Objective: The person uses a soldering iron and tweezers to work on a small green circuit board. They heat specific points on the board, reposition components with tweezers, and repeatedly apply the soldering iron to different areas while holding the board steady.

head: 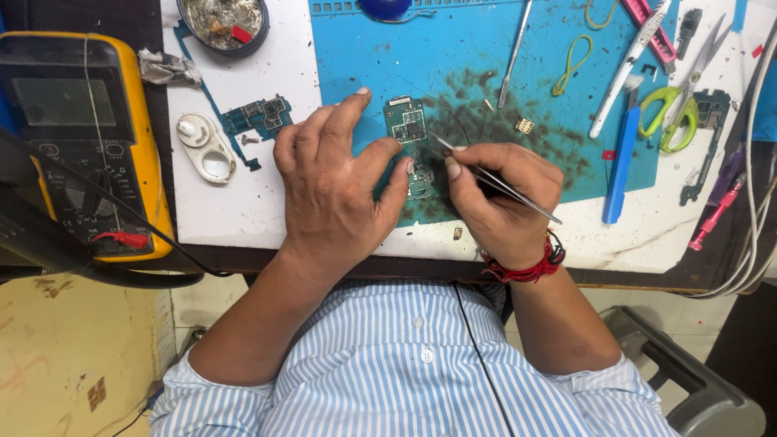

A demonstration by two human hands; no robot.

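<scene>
A small green circuit board (407,125) lies on a blue work mat (453,57). My left hand (336,182) rests flat on the mat, its index finger and thumb pinning the board's left side. My right hand (498,198) holds thin metal tweezers (494,180), whose tips touch the board's lower right edge. A red thread band (526,271) circles my right wrist.
A yellow multimeter (81,137) sits at the left. Another circuit board (259,117) and a white plastic part (206,146) lie on the white surface. Green-handled scissors (676,113), a blue tool (622,162), a spare tweezers (514,53) and a round tin (222,24) surround the mat.
</scene>
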